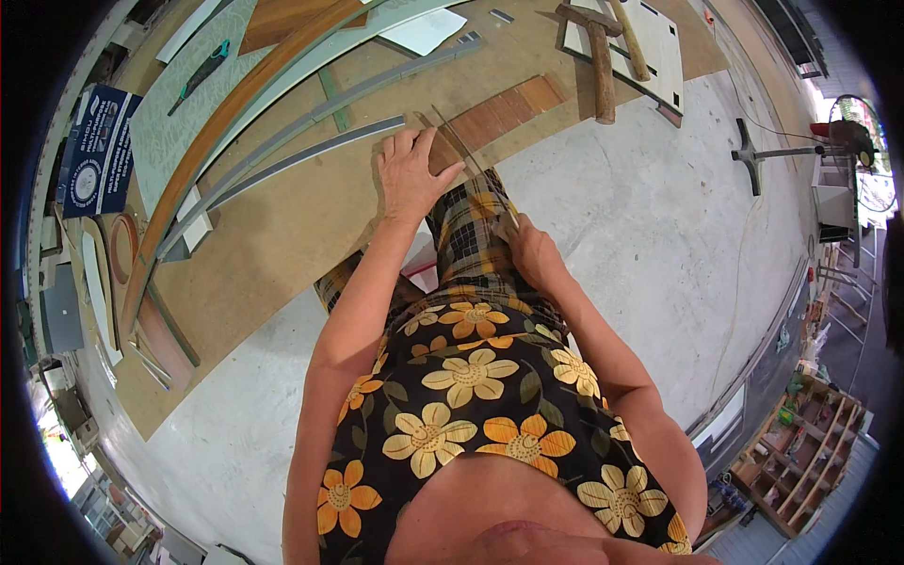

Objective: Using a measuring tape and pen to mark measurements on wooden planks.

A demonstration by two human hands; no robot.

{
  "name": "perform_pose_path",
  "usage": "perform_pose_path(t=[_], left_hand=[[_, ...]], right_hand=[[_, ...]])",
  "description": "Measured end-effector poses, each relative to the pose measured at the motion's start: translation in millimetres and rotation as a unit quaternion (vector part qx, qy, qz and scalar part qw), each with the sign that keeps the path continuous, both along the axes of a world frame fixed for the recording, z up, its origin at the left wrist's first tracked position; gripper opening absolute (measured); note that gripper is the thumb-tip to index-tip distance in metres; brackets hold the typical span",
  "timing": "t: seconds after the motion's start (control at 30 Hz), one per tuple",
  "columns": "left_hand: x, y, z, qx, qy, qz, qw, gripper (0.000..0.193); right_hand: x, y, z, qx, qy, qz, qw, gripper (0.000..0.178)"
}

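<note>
— Brown wood strip [490, 118], where is it?
— It lies on the big flat board [282, 235] on the floor [640, 235], next to two long grey strips [301, 141].
— What does the left hand [410, 174] do?
— It presses flat on the strip, fingers spread wide.
— And the right hand [529, 247]?
— Its fingers are wrapped around a thin saw [471, 155]. The blade lies across the strip, right by the left thumb.
— Anything else?
— A hammer [598, 52] lies farther up.
</note>
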State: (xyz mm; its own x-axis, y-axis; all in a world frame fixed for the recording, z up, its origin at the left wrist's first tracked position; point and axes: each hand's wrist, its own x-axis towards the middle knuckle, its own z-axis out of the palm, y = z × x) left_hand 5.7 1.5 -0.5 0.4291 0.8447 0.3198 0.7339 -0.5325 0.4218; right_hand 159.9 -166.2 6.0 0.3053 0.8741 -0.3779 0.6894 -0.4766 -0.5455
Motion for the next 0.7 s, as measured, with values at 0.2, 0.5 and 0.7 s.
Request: perform_pose_path(t=[0.2,0.5,0.7], left_hand=[[3.0,0.8,0.7,0.003,0.005,-0.004,1.0,0.065],[-0.4,3.6,-7.9,-0.018,0.005,0.002,1.0,0.068],[3.3,2.1,-5.8,-0.011,0.002,-0.002,1.0,0.068]], right_hand=[[-2.5,44.3,-2.2,0.038,0.016,0.018,0.999,0.021],[6.2,-8.1,-5.8,0.015,0.029,0.017,0.999,0.024],[5.8,43.1,-13.1,0.025,0.002,0.032,0.999,0.024]])
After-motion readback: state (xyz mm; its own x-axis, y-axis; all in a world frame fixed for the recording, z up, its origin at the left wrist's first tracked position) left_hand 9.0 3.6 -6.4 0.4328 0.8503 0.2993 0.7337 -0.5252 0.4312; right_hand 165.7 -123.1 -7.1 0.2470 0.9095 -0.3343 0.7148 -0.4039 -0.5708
